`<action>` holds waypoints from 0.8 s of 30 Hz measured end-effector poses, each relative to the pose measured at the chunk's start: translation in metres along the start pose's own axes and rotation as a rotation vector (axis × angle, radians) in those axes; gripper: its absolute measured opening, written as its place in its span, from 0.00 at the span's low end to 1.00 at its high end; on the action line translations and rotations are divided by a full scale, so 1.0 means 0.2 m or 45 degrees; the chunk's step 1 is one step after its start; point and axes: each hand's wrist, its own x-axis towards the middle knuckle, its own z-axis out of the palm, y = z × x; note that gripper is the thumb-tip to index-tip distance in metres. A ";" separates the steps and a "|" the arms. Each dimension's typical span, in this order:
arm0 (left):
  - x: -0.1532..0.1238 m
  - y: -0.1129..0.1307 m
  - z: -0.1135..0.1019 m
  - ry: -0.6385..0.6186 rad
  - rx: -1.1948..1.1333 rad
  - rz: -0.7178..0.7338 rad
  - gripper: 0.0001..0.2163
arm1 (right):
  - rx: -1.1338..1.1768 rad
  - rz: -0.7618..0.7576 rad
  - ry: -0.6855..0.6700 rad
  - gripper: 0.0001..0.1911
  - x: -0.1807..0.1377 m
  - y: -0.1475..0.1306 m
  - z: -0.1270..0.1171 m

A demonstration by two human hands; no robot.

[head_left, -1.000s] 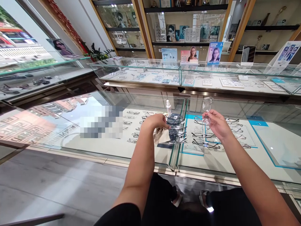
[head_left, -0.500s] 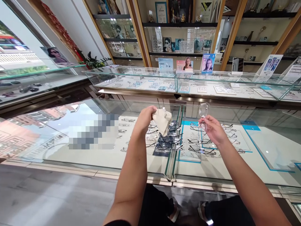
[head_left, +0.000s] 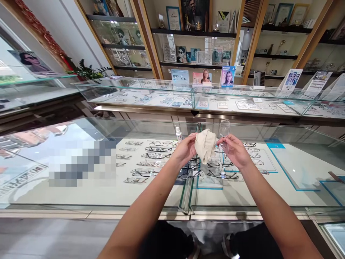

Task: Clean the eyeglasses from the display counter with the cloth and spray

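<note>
My left hand (head_left: 188, 148) grips a cream cleaning cloth (head_left: 205, 145), bunched up and hanging over the glass counter. Close beside it, my right hand (head_left: 235, 150) pinches a pair of thin-rimmed eyeglasses (head_left: 224, 128) near the middle, with one lens standing up above the fingers and the other below. The cloth's right edge is next to the fingers of my right hand; whether it touches the glasses I cannot tell. Behind my left hand stands a white spray bottle (head_left: 178, 134) on the counter. Below the hands, rows of dark-framed eyeglasses (head_left: 223, 175) lie inside the case.
The glass display counter (head_left: 102, 196) spans the width before me, with a seam under my hands. A second glass case (head_left: 151, 86) stands behind it, bearing advertising cards (head_left: 228, 76). Shelves (head_left: 194, 32) line the wall. A plant (head_left: 87, 69) is at the left.
My left hand has brought the cloth rightward, close to the glasses in my right hand. The spray bottle, mostly hidden before, now shows. The view has shifted slightly to the right.
</note>
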 end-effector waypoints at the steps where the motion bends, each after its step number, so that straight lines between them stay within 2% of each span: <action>1: 0.00 -0.01 0.00 -0.004 -0.001 -0.015 0.17 | 0.014 0.001 -0.003 0.16 0.00 0.00 0.00; 7: -0.05 -0.03 0.03 -0.051 0.128 -0.099 0.28 | 0.071 0.022 0.000 0.17 0.00 0.00 0.02; 12: -0.05 -0.04 0.03 -0.110 0.367 -0.106 0.28 | 0.097 0.023 0.030 0.19 -0.01 -0.01 0.03; 15: -0.04 -0.05 0.01 -0.097 0.413 -0.084 0.26 | 0.103 -0.012 0.037 0.18 -0.01 -0.03 0.03; 22: -0.02 -0.07 -0.01 -0.038 0.491 0.102 0.19 | 0.098 -0.033 0.056 0.17 -0.02 -0.06 0.02; 24: -0.03 -0.07 -0.01 -0.109 0.530 0.221 0.19 | 0.109 -0.025 0.049 0.16 -0.03 -0.06 0.02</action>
